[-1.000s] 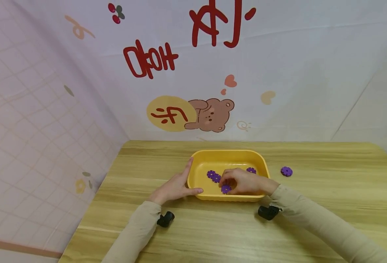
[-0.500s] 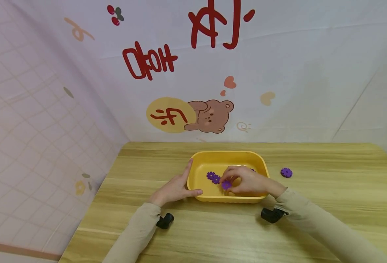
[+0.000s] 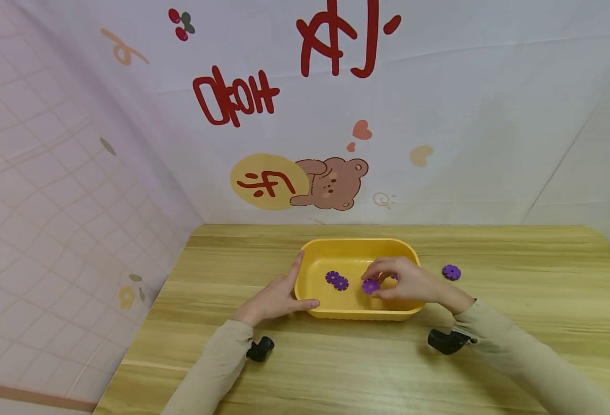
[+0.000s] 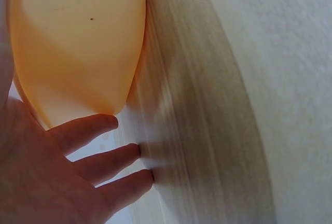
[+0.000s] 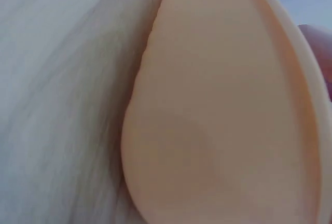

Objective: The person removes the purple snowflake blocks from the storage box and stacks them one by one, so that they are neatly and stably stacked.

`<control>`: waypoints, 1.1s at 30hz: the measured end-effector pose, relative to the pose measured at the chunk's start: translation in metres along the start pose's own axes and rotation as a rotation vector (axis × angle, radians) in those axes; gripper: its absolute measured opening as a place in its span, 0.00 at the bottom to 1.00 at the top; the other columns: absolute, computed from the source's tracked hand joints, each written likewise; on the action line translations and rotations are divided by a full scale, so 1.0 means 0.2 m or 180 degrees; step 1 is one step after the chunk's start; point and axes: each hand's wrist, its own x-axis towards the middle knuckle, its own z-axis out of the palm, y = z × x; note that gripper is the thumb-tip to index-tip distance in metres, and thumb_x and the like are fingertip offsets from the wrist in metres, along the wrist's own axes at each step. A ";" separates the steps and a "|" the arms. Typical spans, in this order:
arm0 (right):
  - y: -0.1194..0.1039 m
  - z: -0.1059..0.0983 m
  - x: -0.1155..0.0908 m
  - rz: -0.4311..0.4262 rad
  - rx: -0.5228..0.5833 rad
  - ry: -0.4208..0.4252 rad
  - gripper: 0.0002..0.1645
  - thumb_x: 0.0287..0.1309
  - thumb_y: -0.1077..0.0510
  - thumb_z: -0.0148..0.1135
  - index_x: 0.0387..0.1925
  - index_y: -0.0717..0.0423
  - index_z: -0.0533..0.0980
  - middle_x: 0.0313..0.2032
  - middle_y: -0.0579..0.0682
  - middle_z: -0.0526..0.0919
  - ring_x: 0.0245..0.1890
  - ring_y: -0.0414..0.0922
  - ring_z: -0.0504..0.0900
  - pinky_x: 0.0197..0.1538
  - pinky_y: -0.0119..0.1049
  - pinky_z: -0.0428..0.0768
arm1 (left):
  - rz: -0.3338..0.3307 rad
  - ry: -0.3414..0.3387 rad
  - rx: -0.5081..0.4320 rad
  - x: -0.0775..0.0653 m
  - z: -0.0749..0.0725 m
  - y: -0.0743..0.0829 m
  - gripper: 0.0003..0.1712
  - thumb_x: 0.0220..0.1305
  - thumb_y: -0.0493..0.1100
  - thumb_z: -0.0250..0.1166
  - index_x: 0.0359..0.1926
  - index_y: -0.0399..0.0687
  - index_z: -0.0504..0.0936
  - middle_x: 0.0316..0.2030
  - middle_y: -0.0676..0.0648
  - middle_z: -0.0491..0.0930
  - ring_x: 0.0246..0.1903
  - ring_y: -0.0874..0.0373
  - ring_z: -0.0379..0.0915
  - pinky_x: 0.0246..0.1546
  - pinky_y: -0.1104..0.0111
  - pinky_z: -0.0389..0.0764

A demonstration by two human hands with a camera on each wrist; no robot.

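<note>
A yellow plastic basin (image 3: 356,314) stands on the table. My left hand (image 3: 273,297) rests along its left end, with the straight index finger and thumb at the rim; in the left wrist view the fingers (image 4: 101,162) reach straight beside the basin wall. Inside the basin, my right hand (image 3: 408,282) pinches a purple notched interlocking disc (image 3: 370,286) between thumb and fingers. Two overlapping purple discs (image 3: 337,280) lie left of it on the basin floor. Another disc (image 3: 395,276) is mostly hidden behind the right hand. In the right wrist view, the basin's outer wall (image 5: 207,99) covers most of that hand.
Right of the basin, a purple notched disc (image 3: 452,272) lies on the wooden table (image 3: 336,369). A white printed wall cloth (image 3: 470,115) hangs behind the table's back edge. Each wrist wears a black camera.
My right hand has lifted the pinched disc from near the basin's front wall and carried it to the right, away from the overlapping pair. The left hand has stayed in place.
</note>
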 end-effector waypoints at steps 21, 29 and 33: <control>0.02 -0.23 -0.20 -0.0220 -0.0473 0.0507 0.22 0.41 0.72 0.75 0.42 0.61 0.82 0.42 0.52 0.81 0.40 0.44 0.78 0.41 0.30 0.76 | -0.0026 -0.0010 0.0042 0.00 0.00 0.01 0.68 0.55 0.67 0.67 0.76 0.55 0.27 0.53 0.40 0.74 0.40 0.55 0.70 0.56 0.55 0.69; 0.04 -0.34 -0.27 -0.0065 -0.0655 0.0562 0.24 0.40 0.74 0.75 0.43 0.62 0.81 0.43 0.54 0.81 0.38 0.43 0.77 0.32 0.29 0.78 | -0.0035 -0.0037 0.0018 0.00 0.00 0.00 0.68 0.55 0.67 0.67 0.76 0.54 0.27 0.56 0.38 0.73 0.40 0.55 0.70 0.56 0.54 0.69; 0.03 -0.40 -0.30 0.0078 -0.0718 0.0558 0.24 0.43 0.72 0.74 0.46 0.62 0.80 0.43 0.50 0.81 0.36 0.40 0.77 0.30 0.30 0.78 | -0.0023 -0.0038 0.0028 0.00 0.00 0.00 0.68 0.55 0.67 0.67 0.76 0.56 0.26 0.55 0.38 0.73 0.41 0.55 0.71 0.56 0.54 0.69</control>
